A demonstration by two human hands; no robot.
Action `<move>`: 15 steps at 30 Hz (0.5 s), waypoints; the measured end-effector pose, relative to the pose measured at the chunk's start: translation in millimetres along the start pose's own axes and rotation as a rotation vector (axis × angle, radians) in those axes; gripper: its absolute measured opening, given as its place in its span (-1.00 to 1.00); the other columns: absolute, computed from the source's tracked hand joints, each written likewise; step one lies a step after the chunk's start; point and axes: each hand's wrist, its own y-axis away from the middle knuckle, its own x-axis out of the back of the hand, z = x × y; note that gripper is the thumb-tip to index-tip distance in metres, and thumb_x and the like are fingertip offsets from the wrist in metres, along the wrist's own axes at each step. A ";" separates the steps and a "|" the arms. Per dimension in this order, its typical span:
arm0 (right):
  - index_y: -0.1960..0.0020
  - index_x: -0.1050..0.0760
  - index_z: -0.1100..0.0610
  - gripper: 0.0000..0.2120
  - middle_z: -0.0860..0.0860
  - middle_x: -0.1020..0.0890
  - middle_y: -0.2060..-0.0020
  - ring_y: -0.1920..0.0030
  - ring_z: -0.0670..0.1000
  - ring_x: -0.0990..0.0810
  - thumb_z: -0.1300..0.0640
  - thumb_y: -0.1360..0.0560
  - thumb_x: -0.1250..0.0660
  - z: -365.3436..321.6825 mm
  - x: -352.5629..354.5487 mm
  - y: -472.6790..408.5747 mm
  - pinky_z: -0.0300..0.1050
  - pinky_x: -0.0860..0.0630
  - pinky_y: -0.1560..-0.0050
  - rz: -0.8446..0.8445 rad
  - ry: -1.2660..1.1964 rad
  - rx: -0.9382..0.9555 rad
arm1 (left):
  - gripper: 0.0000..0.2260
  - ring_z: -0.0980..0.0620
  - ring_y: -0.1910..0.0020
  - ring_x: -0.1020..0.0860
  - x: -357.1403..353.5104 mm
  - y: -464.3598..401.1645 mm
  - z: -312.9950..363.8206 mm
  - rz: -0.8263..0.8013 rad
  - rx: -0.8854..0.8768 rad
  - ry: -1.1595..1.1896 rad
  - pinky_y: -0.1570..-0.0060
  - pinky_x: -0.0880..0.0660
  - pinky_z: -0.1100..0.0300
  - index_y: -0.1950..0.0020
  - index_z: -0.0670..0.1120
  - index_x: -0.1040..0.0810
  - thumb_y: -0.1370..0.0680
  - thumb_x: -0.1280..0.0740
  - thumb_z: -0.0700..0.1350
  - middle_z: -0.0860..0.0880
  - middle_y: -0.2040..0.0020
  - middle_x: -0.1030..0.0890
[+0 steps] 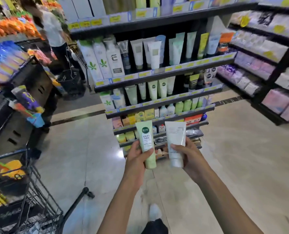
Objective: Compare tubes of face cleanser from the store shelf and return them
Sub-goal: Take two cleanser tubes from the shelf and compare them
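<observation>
Between your hands, labels face you: left hand point(135, 156) grips green tube point(146, 144), right hand point(187, 155) grips white tube point(176, 142); keep both level.

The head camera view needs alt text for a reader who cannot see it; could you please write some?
A left hand holds a pale green tube and a right hand a white tube, side by side, caps down, before a store shelf of similar tubes. A shopping cart stands at left.
</observation>
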 end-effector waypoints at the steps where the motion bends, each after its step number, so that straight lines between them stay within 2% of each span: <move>1: -0.31 -0.53 0.15 -0.49 0.16 -0.71 -0.01 0.12 0.10 -0.71 0.30 -0.37 -0.45 -5.7 7.6 -4.1 -0.02 -0.65 0.16 0.007 0.003 0.004 | -0.53 -0.22 -0.11 -0.69 -8.3 -8.5 -4.1 -0.006 0.009 -0.001 -0.02 -0.65 -0.03 -0.38 -0.11 -0.48 -0.51 -0.41 -0.40 -0.16 -0.16 -0.70; 5: -0.36 -0.51 0.15 -0.41 0.17 -0.70 -0.07 0.04 0.11 -0.70 0.31 -0.35 -0.52 -25.1 44.4 -30.1 0.01 -0.63 0.09 0.045 0.036 0.025 | -0.46 -0.27 -0.22 -0.63 -44.7 -45.8 -19.3 -0.033 0.031 -0.008 -0.28 -0.51 -0.30 -0.44 -0.11 -0.45 -0.50 -0.43 -0.39 -0.18 -0.22 -0.67; 7: -0.36 -0.52 0.13 -0.43 0.18 -0.69 -0.14 0.00 0.12 -0.69 0.25 -0.36 -0.50 -38.9 62.6 -46.1 0.02 -0.63 0.04 0.068 0.037 0.032 | -0.50 -0.20 -0.16 -0.67 -65.7 -66.7 -23.5 -0.048 0.039 0.003 -0.26 -0.54 -0.25 -0.42 -0.12 -0.46 -0.51 -0.41 -0.41 -0.17 -0.19 -0.69; 10: -0.37 -0.52 0.14 -0.43 0.18 -0.68 -0.16 0.02 0.11 -0.66 0.25 -0.36 -0.48 -66.4 84.4 -70.5 -0.03 -0.63 0.10 0.082 0.051 0.031 | -0.51 -0.11 0.00 -0.72 -98.9 -95.2 -24.6 -0.060 0.058 0.035 -0.15 -0.60 -0.20 -0.41 -0.12 -0.45 -0.52 -0.38 -0.43 -0.15 -0.13 -0.72; 13: -0.34 -0.53 0.15 -0.44 0.17 -0.69 -0.07 0.08 0.10 -0.66 0.26 -0.34 -0.48 -95.7 103.4 -98.1 -0.03 -0.63 0.19 0.088 0.078 0.023 | -0.50 -0.12 0.02 -0.72 -125.1 -126.9 -26.5 -0.054 0.054 0.049 -0.01 -0.66 -0.10 -0.43 -0.15 -0.43 -0.53 -0.37 -0.43 -0.16 -0.08 -0.73; 15: -0.35 -0.52 0.15 -0.43 0.18 -0.69 -0.05 0.06 0.14 -0.66 0.31 -0.35 -0.51 -110.2 117.5 -119.1 0.01 -0.63 0.18 0.095 0.087 0.019 | -0.48 -0.14 0.01 -0.72 -139.2 -148.5 -29.0 -0.038 0.055 0.051 -0.06 -0.64 -0.13 -0.45 -0.15 -0.41 -0.52 -0.38 -0.43 -0.19 -0.12 -0.71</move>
